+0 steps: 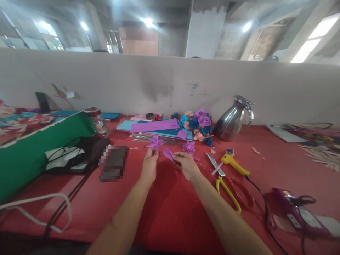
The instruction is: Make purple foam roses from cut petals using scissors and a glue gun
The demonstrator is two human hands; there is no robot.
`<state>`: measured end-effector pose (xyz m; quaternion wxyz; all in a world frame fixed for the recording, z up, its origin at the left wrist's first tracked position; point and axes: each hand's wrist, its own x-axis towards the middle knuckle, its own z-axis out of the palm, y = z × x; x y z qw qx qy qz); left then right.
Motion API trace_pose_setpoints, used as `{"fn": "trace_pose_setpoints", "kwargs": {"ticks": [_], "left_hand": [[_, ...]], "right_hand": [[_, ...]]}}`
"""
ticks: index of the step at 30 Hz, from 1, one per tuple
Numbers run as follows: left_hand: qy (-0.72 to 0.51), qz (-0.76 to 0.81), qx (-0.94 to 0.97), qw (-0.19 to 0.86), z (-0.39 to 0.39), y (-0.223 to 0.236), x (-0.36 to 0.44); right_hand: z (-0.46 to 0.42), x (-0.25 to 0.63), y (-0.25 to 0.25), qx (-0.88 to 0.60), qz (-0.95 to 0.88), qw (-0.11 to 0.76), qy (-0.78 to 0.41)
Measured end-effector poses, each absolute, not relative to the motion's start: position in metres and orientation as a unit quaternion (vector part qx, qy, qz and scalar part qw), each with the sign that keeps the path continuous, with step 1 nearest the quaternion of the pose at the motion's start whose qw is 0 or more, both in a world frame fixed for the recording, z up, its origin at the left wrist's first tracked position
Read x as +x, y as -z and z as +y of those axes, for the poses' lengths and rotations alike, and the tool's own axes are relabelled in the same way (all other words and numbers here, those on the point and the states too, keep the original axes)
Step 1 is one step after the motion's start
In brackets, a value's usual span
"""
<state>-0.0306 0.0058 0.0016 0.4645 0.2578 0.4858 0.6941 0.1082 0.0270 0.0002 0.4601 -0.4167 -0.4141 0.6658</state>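
Above the middle of the red table, my left hand is closed around the base of a purple paper flower, its petals spread out at the top. My right hand pinches a single rounded purple paper petal between thumb and fingers, a short gap from the flower. Just behind my right hand lies another purple paper flower. Beyond both hands are thin metal wires and a purple paper strip resting on blue sheets.
Scissors and a yellow glue gun with a cord lie to the right. Behind stand a steel jug and a pile of paper flowers. A glass jar and green board are at left; a white partition closes the back.
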Motion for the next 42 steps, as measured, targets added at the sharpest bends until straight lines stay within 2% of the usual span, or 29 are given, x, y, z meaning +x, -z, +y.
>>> {"fn": "trace_pose_setpoints", "kwargs": {"ticks": [6,13,20,32,42], "left_hand": [[-0.700,0.463,0.250,0.483,0.006,-0.001,-0.028],[-0.697,0.435,0.206,0.531,0.004,-0.008,-0.026],[-0.652,0.460,0.172,0.578,-0.001,-0.016,-0.022],[-0.642,0.448,0.162,0.601,0.000,-0.016,-0.026],[-0.642,0.486,0.176,0.567,0.001,-0.012,-0.025]], "right_hand": [[0.026,0.106,0.002,-0.415,-0.478,0.473,-0.613],[0.026,0.106,0.003,-0.409,-0.495,0.466,-0.608],[0.026,0.105,0.006,-0.419,-0.523,0.462,-0.581],[0.028,0.105,0.008,-0.424,-0.545,0.482,-0.539],[0.028,0.103,0.010,-0.422,-0.528,0.487,-0.553]]}}
